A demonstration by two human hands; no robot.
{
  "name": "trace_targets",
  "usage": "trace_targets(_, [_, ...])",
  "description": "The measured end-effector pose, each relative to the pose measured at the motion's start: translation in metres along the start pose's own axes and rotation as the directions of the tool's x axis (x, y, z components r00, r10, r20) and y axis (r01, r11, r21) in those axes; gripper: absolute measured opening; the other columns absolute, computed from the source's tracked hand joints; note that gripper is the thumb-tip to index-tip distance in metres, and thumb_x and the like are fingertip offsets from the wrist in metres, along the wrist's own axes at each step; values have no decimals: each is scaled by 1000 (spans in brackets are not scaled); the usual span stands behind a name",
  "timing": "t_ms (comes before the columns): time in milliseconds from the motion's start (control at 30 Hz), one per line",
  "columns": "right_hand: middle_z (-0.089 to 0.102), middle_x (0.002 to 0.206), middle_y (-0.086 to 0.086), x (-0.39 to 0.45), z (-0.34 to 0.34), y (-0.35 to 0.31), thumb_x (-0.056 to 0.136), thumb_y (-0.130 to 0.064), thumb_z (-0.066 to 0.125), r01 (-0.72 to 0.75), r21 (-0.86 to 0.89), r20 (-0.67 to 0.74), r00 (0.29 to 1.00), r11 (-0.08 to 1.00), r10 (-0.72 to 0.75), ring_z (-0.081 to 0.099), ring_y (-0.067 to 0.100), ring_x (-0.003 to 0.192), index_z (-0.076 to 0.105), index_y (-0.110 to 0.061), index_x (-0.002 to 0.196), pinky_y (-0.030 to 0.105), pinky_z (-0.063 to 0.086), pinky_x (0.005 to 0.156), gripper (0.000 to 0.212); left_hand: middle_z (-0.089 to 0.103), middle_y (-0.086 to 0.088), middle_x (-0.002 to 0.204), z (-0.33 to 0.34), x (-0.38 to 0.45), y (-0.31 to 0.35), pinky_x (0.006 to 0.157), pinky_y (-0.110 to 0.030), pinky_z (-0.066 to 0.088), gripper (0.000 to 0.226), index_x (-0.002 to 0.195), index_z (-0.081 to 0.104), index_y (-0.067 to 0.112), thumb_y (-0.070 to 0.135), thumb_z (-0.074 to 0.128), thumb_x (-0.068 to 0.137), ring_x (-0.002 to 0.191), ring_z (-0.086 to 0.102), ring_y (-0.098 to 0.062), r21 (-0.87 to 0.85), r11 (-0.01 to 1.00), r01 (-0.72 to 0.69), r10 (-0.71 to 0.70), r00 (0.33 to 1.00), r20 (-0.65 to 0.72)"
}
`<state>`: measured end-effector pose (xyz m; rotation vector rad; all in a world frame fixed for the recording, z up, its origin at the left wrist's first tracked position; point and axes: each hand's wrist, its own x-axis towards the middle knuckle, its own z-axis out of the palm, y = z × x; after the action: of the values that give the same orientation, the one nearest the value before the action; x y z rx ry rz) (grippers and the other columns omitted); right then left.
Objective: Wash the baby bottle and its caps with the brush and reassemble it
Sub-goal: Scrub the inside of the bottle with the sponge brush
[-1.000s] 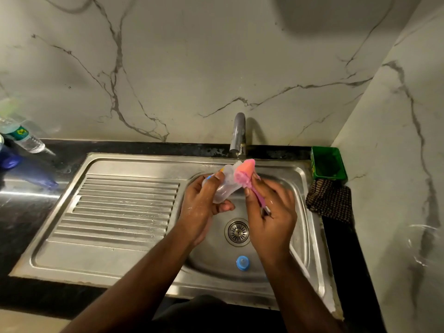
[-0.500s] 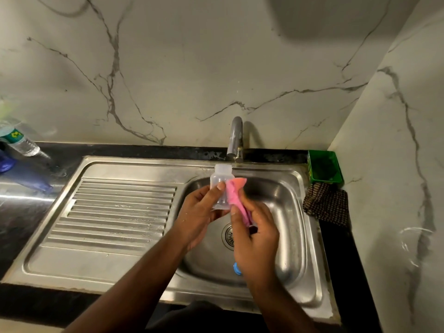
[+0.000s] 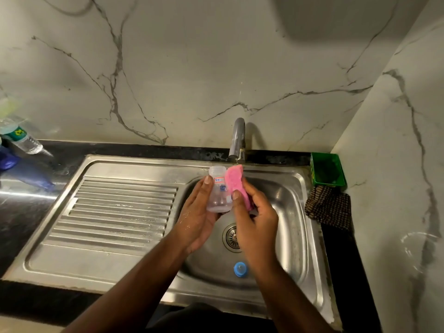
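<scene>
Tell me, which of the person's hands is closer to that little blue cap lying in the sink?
The right. The right hand is above the drain and its forearm passes just beside the blue cap. The left hand, holding the clear bottle, sits farther up and to the cap's left.

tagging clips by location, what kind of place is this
Most likely a home kitchen, at the washing-up spot. A stainless steel sink with a ribbed drainboard sits in a dark countertop, a tap rises by a marble-look wall, and a checked cloth lies at the sink's right.
</scene>
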<state>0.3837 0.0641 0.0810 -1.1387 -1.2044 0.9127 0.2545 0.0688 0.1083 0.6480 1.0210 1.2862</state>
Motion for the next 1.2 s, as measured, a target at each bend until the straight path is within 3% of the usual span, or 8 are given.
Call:
trace_targets(100, [71,113,-7,-10,-1,0,98,-19,69,160,-84,64,986,984,-155,71,12,98,72,-20,128,29,60,79,30,66,-25,112,-6,2,1,98,-51,50,46,120,69,11,47,44,106,100,61,-38,41,999,27,-26,1000,-12])
trace_targets(267, [75,121,-10,1,-1,12,101,-27,66,-189,9,11,982,982,189,71,7,108,68,-31,133,42,60,94,32,67,-15,121,5,2,-2,85,-44,59,45,138,55,9,31,63,99,105,66,-30,29,999,17,-15,999,-49])
trace_targets(433, [72,114,-16,-18,-6,-2,98,-33,67,40,-25,12,999,999,-40,72,11,96,64,-45,125,25,58,77,30,65,-25,130,4,11,2,91,-46,57,46,137,58,11,35,63,98,110,65,-37,-84,996,6,-22,982,-188])
trace_targets(600, [79,102,-8,12,-15,6,98,-16,70,-340,188,57,941,922,335,72,7,94,75,-30,117,26,54,77,24,72,-18,115,12,7,-2,78,-32,62,34,117,67,10,36,64,96,97,72,-25,-241,954,178,-216,966,-144])
trace_targets(667, [79,104,-13,14,-20,-1,97,-13,70,-283,194,49,959,939,279,73,6,98,74,-32,114,25,57,80,26,73,-21,113,9,9,1,78,-30,62,38,119,66,5,35,66,96,94,73,-25,-308,926,217,-282,942,-183])
trace_targets(867, [68,110,-4,8,-24,-3,95,-15,70,245,-147,57,969,958,-239,69,10,93,73,-15,124,23,58,75,30,69,-24,120,9,9,-1,91,-36,61,33,119,66,3,28,65,99,101,72,-27,-360,906,224,-301,938,-173])
trace_targets(1000, [70,105,-4,22,-42,2,94,-13,74,101,-248,20,995,964,-99,65,3,89,76,-18,121,21,55,72,28,73,-22,120,9,7,2,77,-33,65,27,118,65,5,26,62,101,101,74,-29,-308,939,153,-227,948,-223])
trace_targets(1200, [63,100,-12,10,-33,0,93,-32,67,194,-275,159,975,942,-154,63,9,77,75,-29,121,26,50,60,30,73,-20,117,6,9,1,75,-31,64,43,133,59,1,28,64,100,94,75,-26,-305,947,97,-186,942,-280])
